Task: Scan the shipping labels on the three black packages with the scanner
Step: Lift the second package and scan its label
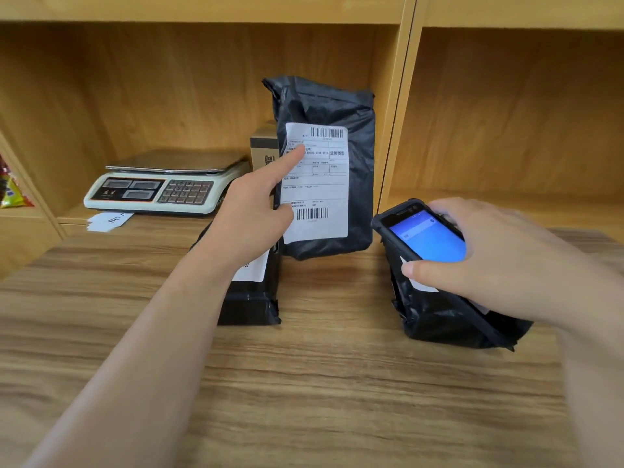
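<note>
A: What is seen nearest on the wooden table?

B: Two bare forearms are stretched over it. On the right of the standing package, the scanner is grasped by the right hand; the thumb is laid along its lower edge and the fingers are wrapped over its far side. Its blue screen is lit and turned upward. It is held just above the right package, which is lying tilted on the table, mostly hidden under the hand.

A: And the left hand?

B: Nothing is held by it. The index finger is stretched out and is touching the shipping label of the standing package; the thumb is placed near the lower barcode, and the other fingers are curled in. Below this hand, to the left of the standing package, the left package is laid flat, and only a corner of its white label can be seen.

A: What is found behind?

B: The standing package is set upright at the table's far edge. Just behind it, on the left, a cardboard box is partly hidden. Further left, a weighing scale is placed in the wooden shelf, with a paper slip in front of it.
</note>
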Demonstrator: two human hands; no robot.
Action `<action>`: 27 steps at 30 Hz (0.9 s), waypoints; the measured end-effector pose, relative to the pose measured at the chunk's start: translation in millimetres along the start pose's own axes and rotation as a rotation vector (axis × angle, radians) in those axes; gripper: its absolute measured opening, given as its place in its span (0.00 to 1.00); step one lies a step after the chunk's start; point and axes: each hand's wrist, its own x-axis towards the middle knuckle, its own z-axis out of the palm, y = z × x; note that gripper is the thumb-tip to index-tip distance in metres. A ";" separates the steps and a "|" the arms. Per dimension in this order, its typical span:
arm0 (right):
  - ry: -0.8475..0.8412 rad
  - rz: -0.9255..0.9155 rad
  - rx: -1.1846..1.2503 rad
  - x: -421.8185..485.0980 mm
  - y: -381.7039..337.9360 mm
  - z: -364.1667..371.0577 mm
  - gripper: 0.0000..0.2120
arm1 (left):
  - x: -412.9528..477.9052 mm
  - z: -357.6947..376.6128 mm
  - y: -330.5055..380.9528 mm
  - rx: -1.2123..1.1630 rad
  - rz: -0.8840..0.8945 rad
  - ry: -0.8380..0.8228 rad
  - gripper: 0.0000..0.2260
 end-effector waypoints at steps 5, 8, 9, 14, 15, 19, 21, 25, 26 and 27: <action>0.014 -0.014 -0.005 -2.5 -3.3 0.7 0.27 | 0.0 -1.6 2.1 -0.012 0.026 0.054 0.35; 0.010 -0.031 -0.021 -3.1 -6.7 2.9 0.32 | 0.2 -2.9 2.9 0.008 0.070 0.110 0.35; 0.004 -0.035 -0.025 -3.5 -8.3 3.9 0.33 | 0.3 -3.6 3.5 0.011 0.080 0.127 0.35; -0.033 -0.061 -0.037 -4.0 -15.4 13.7 0.29 | 0.8 -7.2 4.9 0.020 0.096 0.164 0.35; -0.042 -0.062 -0.037 -3.9 -16.8 15.4 0.29 | 0.6 -7.7 5.3 0.021 0.097 0.163 0.35; -0.082 -0.065 -0.046 -3.6 -21.4 18.8 0.32 | -0.1 -8.9 7.0 0.032 0.090 0.161 0.35; -0.093 -0.061 -0.057 -4.3 -21.7 19.8 0.33 | -0.1 -9.6 7.8 0.035 0.085 0.154 0.35; -0.108 -0.053 -0.074 -5.8 -22.0 20.2 0.32 | -0.4 -10.9 8.2 0.038 0.086 0.158 0.35; -0.111 -0.049 -0.076 -5.5 -22.6 20.4 0.33 | -0.9 -11.1 8.6 0.038 0.087 0.164 0.35; -0.112 -0.045 -0.080 -5.5 -22.8 20.6 0.34 | -1.3 -11.5 9.0 0.036 0.091 0.170 0.35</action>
